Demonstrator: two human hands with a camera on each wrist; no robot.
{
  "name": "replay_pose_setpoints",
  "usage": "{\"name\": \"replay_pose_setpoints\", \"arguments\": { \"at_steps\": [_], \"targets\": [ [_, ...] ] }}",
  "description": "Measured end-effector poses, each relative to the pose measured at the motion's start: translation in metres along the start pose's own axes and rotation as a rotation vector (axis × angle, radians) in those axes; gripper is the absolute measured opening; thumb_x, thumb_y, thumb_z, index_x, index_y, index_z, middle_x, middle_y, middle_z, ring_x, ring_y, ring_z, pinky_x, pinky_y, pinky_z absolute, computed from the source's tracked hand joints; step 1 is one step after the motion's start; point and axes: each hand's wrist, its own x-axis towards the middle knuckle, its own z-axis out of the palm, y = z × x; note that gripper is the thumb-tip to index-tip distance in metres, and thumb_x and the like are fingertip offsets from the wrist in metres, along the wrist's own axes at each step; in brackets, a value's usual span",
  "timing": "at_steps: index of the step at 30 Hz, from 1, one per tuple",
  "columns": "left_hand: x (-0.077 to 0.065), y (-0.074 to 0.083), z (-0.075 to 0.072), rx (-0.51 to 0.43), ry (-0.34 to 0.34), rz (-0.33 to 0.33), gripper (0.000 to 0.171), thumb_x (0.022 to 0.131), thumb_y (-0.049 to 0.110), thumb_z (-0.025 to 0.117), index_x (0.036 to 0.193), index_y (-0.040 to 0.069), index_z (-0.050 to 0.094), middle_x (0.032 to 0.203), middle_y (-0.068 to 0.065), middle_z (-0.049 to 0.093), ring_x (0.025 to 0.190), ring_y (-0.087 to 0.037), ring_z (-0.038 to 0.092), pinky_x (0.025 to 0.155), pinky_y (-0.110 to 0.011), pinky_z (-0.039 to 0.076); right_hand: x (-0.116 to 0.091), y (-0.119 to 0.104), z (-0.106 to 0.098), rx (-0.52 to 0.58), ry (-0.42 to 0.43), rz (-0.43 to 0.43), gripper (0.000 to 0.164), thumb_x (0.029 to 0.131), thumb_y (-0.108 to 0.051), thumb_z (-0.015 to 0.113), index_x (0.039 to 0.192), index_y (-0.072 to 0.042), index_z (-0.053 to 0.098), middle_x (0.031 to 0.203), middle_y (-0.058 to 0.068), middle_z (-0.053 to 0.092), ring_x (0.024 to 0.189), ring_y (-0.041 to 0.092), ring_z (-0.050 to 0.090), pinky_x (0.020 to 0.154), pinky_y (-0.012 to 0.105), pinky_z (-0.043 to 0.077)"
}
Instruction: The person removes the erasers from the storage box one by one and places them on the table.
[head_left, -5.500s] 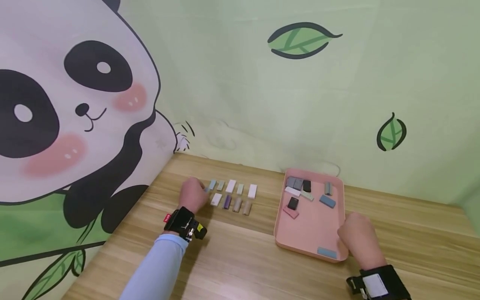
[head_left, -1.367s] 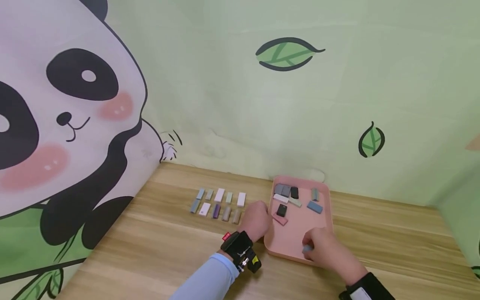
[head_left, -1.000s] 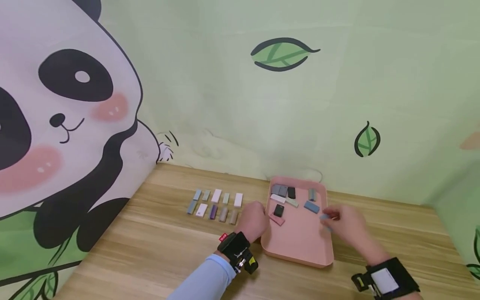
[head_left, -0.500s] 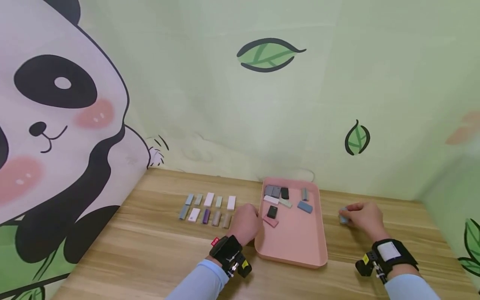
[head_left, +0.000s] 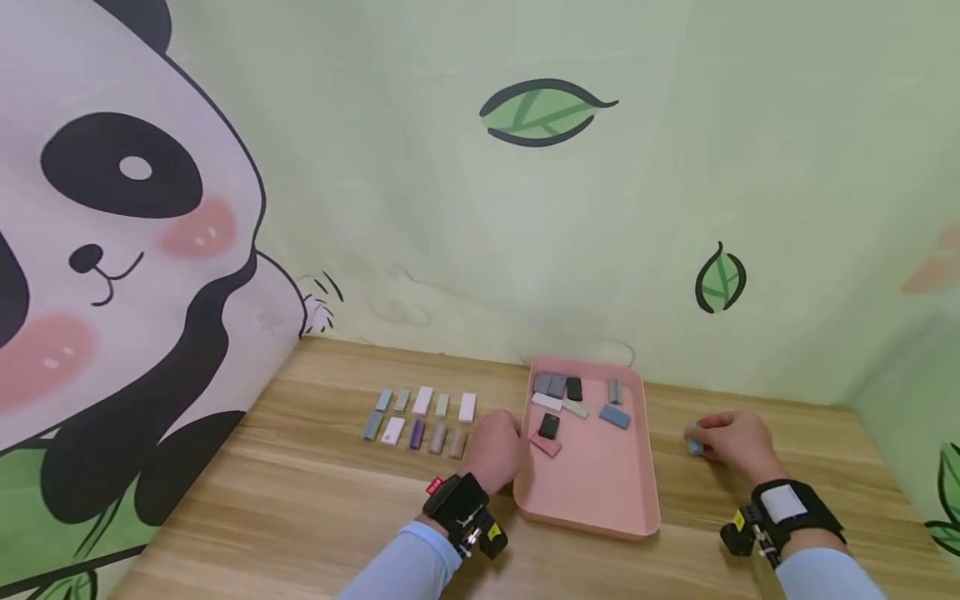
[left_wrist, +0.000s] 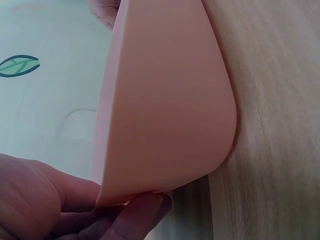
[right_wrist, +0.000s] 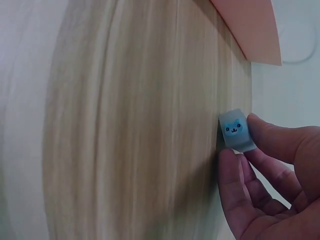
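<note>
My left hand [head_left: 493,450] is at the left side of a shallow pink tray [head_left: 588,500]. In the left wrist view, its thumb and fingers pinch the tray wall [left_wrist: 165,110] at the rim. Out on the wooden table, to the right of the tray, my right hand [head_left: 738,443] holds a small light-blue block [head_left: 694,447], which looks like an eraser. The right wrist view shows a bear face on the end of this block [right_wrist: 235,130], pinched between thumb and fingers close to the tabletop. Whether it touches the wood I cannot tell.
Several small blocks lie in the tray, among them a blue one [head_left: 615,417], a black one [head_left: 549,427] and a pink one [head_left: 546,445]. Left of the tray, two rows of blocks include a purple one [head_left: 416,434]. A printed cloth wall [head_left: 420,208] stands behind the table.
My left hand has gone from the block rows to the tray's left rim. My right hand has taken the light-blue block from the tray's front right corner and carried it right, onto the table side.
</note>
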Motion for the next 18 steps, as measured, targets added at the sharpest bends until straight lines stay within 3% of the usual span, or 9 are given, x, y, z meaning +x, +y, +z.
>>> {"name": "replay_pose_setpoints", "arguments": {
  "at_steps": [10,14,18],
  "targets": [
    [-0.002,0.003,0.0,-0.026,-0.017,-0.042,0.024,0.092,0.015,0.054,0.072,0.009,0.067,0.056,-0.003,0.053,0.047,-0.018,0.052,0.04,-0.027,0.038,-0.003,0.002,-0.003,-0.038,-0.004,-0.012,0.055,0.082,-0.032,0.07,0.114,0.01,0.056,0.1,0.022,0.064,0.071,0.013,0.065,0.063,0.029,0.055],
    [-0.003,0.004,-0.002,-0.035,-0.021,-0.043,0.024,0.092,0.014,0.054,0.073,0.007,0.067,0.055,-0.003,0.052,0.047,-0.017,0.052,0.04,-0.026,0.038,-0.01,-0.016,-0.001,-0.191,0.035,-0.082,0.057,0.085,-0.038,0.064,0.117,0.008,0.056,0.112,0.028,0.06,0.086,0.026,0.064,0.071,0.036,0.053],
    [-0.004,0.004,-0.004,-0.03,-0.017,-0.028,0.024,0.093,0.014,0.054,0.074,0.006,0.067,0.055,-0.003,0.052,0.047,-0.017,0.052,0.04,-0.026,0.038,-0.019,-0.049,0.006,-0.294,0.053,-0.197,0.059,0.086,-0.039,0.062,0.122,0.007,0.054,0.122,0.029,0.055,0.105,0.04,0.056,0.08,0.046,0.05]
  ]
}}
